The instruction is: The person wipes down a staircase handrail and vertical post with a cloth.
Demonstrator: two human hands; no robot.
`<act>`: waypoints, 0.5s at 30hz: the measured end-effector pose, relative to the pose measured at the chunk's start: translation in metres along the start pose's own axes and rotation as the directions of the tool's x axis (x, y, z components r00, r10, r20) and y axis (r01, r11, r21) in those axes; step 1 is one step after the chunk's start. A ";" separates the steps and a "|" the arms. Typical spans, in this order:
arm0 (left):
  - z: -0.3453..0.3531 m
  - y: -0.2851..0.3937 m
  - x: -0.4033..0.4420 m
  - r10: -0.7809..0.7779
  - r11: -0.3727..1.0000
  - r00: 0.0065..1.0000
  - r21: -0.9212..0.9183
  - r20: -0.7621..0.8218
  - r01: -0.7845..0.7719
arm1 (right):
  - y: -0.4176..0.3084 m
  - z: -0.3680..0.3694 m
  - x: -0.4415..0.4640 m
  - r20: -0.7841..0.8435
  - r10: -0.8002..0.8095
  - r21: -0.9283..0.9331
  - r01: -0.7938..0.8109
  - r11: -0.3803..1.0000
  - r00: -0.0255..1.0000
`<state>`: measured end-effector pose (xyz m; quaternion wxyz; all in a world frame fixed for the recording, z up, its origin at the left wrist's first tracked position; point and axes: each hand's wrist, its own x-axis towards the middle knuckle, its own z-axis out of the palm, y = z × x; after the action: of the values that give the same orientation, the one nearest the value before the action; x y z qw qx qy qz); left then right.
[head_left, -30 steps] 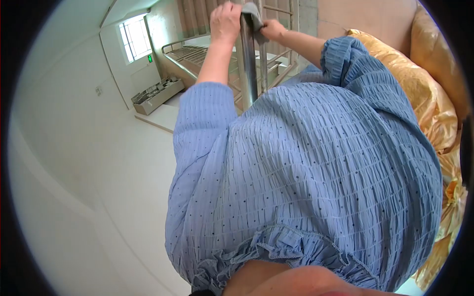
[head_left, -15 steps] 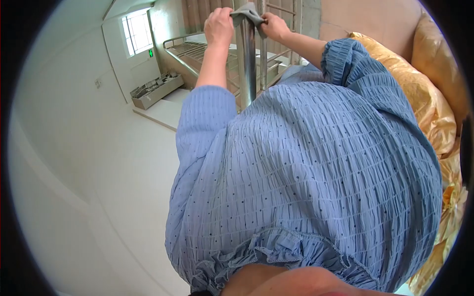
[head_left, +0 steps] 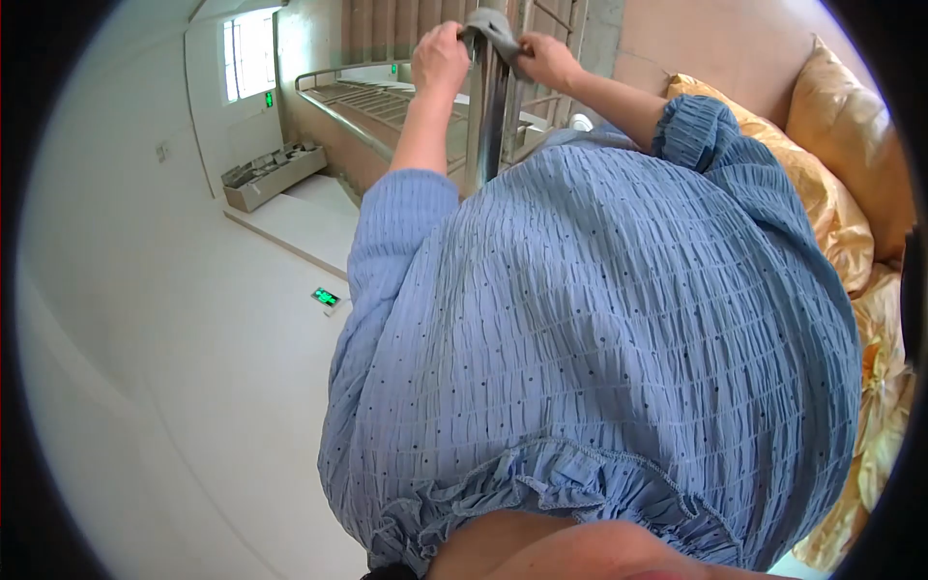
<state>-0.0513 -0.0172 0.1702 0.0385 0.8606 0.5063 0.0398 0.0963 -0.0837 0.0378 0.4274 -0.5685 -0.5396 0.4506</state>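
Note:
A grey cloth (head_left: 490, 25) lies over the shiny metal rail (head_left: 491, 121) near the top of the view. On the rail's left side, my left hand (head_left: 441, 60) is closed on one end of the cloth. My right hand (head_left: 547, 62) pinches the cloth's other end, to the right of the rail. The cloth is stretched between both hands and bends around the rail. Some fingertips of my left hand are hidden.
Stairs with metal railings (head_left: 362, 130) go down beyond the rail. Gold-coloured sacks (head_left: 822, 184) stand at the right. A long box of items (head_left: 275, 176) sits on a ledge by the window (head_left: 249, 56). A green sign (head_left: 326, 297) is on the white wall.
The cloth was bunched at the rail a second ago and is now stretched between my hands. My right hand has shifted slightly right. The view has turned, and a green wall sign now shows.

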 end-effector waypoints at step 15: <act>0.041 -0.016 -0.117 -0.507 0.792 0.859 -0.353 0.072 0.497 | -0.043 -0.033 -0.019 0.261 -0.364 -0.174 0.415 0.893 0.894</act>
<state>-0.1177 -0.1125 0.1241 0.1977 0.6728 0.7008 0.1313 0.1181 -0.1008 0.0882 0.3792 -0.4389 -0.7349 0.3515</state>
